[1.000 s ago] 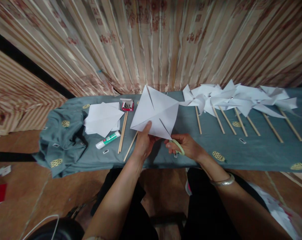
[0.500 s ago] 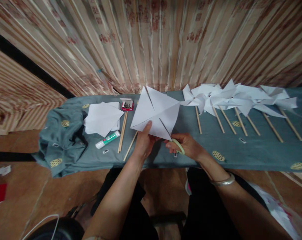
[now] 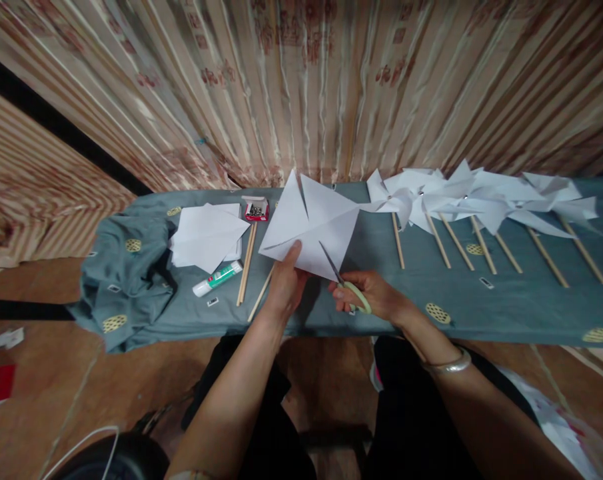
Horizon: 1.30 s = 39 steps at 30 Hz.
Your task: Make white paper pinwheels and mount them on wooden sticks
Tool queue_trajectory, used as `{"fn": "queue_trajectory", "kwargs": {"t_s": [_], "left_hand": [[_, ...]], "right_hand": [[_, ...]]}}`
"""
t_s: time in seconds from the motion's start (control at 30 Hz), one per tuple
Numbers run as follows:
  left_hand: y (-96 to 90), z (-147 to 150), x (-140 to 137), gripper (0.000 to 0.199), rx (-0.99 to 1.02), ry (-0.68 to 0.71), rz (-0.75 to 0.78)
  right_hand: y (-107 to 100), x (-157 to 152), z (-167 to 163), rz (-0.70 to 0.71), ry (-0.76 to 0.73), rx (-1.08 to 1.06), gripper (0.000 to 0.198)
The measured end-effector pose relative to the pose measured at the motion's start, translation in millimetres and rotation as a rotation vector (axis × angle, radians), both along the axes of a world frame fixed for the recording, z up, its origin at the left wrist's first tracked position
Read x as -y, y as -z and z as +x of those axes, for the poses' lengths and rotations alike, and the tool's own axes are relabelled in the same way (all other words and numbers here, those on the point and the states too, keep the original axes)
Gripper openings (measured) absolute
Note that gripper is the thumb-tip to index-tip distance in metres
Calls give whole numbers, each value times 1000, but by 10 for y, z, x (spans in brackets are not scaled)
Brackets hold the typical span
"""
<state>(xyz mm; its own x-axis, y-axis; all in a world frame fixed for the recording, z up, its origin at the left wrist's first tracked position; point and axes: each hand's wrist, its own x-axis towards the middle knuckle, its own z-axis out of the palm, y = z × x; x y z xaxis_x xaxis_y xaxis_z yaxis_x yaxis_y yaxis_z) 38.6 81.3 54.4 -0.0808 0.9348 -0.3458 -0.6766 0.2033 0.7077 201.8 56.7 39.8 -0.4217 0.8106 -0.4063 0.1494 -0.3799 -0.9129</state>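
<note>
A square sheet of white paper (image 3: 314,230) is held up in front of me, its corners pointing up, down and sideways. Slits run inward from its top, left and lower right corners. My left hand (image 3: 287,283) grips its lower left edge, thumb on top and fingers underneath. My right hand (image 3: 368,293) is closed round the light green handles of a pair of scissors (image 3: 357,298). Their blades reach up into the slit at the lower right corner. Several white paper pinwheels (image 3: 421,193) on wooden sticks lie overlapping in a row to the right.
Left of my hands lie a stack of white paper (image 3: 206,233), a small red box (image 3: 257,210) of metal pins, a green and white glue stick (image 3: 217,279) and several wooden sticks (image 3: 246,267). A grey-green cloth (image 3: 401,313) covers the table. Pleated curtains (image 3: 301,93) hang behind.
The scissors' blades show more plainly in the lower right slit. The top slit gapes wider and the left slit has opened a little. Both hands stay nearly in place.
</note>
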Motion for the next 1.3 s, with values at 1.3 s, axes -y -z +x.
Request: {"fn": "queue_trajectory", "kwargs": {"t_s": [1.3], "left_hand": [[62,140,197,43,4,393,114]], "right_hand": [[49,-168,142,373,793,-17,42]]}}
